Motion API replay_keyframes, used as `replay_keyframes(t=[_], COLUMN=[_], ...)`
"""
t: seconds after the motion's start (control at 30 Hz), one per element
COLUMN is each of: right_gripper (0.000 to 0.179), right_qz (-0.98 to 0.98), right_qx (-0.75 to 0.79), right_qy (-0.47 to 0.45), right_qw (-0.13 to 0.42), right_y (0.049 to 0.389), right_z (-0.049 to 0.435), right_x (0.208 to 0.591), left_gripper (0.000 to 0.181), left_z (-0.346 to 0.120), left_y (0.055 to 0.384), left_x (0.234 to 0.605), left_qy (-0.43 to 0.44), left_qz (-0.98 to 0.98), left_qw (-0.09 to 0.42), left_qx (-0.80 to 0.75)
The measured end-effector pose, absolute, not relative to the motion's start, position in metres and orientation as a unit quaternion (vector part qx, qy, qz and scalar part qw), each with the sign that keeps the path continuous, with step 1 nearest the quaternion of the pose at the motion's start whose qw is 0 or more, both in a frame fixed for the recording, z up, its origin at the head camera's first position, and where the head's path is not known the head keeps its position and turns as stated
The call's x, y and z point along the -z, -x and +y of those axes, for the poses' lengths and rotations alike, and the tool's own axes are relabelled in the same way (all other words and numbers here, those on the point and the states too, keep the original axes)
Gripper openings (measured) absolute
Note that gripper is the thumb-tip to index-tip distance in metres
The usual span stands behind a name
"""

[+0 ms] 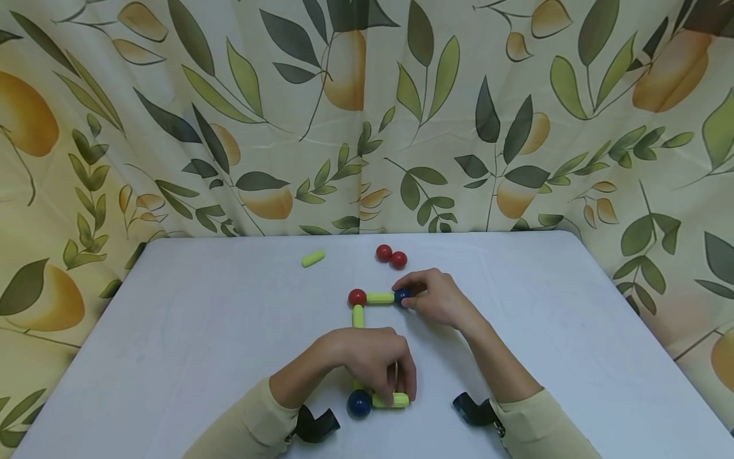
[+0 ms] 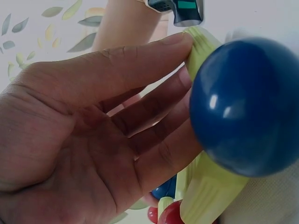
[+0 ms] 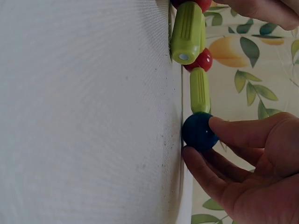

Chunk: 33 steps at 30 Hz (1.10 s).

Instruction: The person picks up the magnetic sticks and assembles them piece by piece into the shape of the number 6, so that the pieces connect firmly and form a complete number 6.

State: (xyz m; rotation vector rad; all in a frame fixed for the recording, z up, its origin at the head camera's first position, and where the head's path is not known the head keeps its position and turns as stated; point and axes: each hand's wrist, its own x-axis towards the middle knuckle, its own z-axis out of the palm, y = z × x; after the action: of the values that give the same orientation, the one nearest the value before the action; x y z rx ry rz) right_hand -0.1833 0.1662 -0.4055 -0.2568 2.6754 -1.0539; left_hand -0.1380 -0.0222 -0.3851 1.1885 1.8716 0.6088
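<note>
**One ball-and-rod figure, both hands on it**

Item: figure of ribbed green rods and glossy balls, flat on the white table [image 1: 229, 331], centre. Clock taken from its middle, 12 at the far edge.

Parts: far red ball [image 1: 357, 298] at 12; near blue ball [image 1: 359, 403] at 6; far blue ball [image 1: 402, 295] between 1 and 2, at the end of a far rod [image 1: 380, 298]; near rod [image 1: 390, 400] at 5, lying beside the near blue ball.

Hands: left hand [image 1: 375, 357] pinches the near rod, thumb against fingertips; right hand [image 1: 438, 296] pinches the far blue ball, thumb on one side, fingers on the other.

Handling (judged): light, rigid, hard to break. Balls smooth, liable to roll or slip; rods surer to grip by their ribs. A pale disc in one rod end suggests a magnet, so joints may swivel or part if tugged. Best hold: rod mid-length, ends free; ball across its widest part.

Obscured: the left hand covers the figure's middle from above. The left wrist view shows a lower red ball [image 2: 171, 214], cut by the frame, and another rod [image 2: 182, 183] there; what that rod's end meets cannot be told.

Outlying: loose rod [image 1: 313, 258] at 11; two red balls [image 1: 391, 256], touching, towards 1. Patterned curtain [image 1: 367, 140] beyond the edge.
</note>
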Motion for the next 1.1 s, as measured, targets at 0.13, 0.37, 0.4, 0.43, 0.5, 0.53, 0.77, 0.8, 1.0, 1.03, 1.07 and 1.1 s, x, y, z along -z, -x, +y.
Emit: replay_keyframes(t=[0.13,0.37,0.4,0.43,0.5,0.53,0.77,0.8,1.0,1.03,1.07,1.1], right_gripper=[0.026,0.026,0.026,0.026,0.026,0.026,0.027,0.027,0.026,0.026,0.026,0.026], right_qz=[0.920,0.919,0.919,0.919,0.919,0.919,0.920,0.920,0.920,0.920,0.920,0.920], right_qx=[0.361,0.362,0.362,0.362,0.362,0.362,0.362,0.361,0.360,0.361,0.360,0.360], right_qy=[0.090,0.091,0.091,0.092,0.091,0.092,0.085,0.088,0.089,0.087,0.089,0.090], right_qw=[0.126,0.124,0.124,0.124,0.124,0.124,0.127,0.126,0.125,0.125,0.125,0.125], right_y=[0.1830,0.1823,0.1824,0.1824,0.1822,0.1821,0.1809,0.1810,0.1821,0.1824,0.1827,0.1830], right_z=[0.1658,0.1647,0.1647,0.1647,0.1648,0.1649,0.1650,0.1649,0.1648,0.1649,0.1652,0.1654], right_x=[0.4052,0.4049,0.4052,0.4053,0.4054,0.4053,0.4048,0.4050,0.4049,0.4048,0.4051,0.4052], left_gripper=[0.019,0.019,0.019,0.019,0.019,0.018,0.019,0.018,0.018,0.018,0.018,0.018], left_z=[-0.0218,-0.0209,-0.0208,-0.0207,-0.0204,-0.0203,-0.0195,-0.0195,-0.0196,-0.0194,-0.0193,-0.0191], left_y=[0.1367,0.1345,0.1344,0.1342,0.1339,0.1337,0.1323,0.1322,0.1327,0.1329,0.1330,0.1330], left_x=[0.3846,0.3844,0.3845,0.3845,0.3846,0.3847,0.3846,0.3846,0.3853,0.3856,0.3860,0.3862], left_qy=[-0.476,-0.483,-0.483,-0.484,-0.484,-0.484,-0.488,-0.487,-0.487,-0.488,-0.489,-0.489], left_qz=[0.741,0.743,0.743,0.743,0.743,0.743,0.743,0.743,0.746,0.745,0.745,0.744], left_qw=[0.409,0.404,0.403,0.403,0.404,0.403,0.399,0.399,0.396,0.396,0.396,0.397], left_qx=[-0.238,-0.228,-0.227,-0.226,-0.226,-0.225,-0.225,-0.225,-0.223,-0.222,-0.222,-0.222])
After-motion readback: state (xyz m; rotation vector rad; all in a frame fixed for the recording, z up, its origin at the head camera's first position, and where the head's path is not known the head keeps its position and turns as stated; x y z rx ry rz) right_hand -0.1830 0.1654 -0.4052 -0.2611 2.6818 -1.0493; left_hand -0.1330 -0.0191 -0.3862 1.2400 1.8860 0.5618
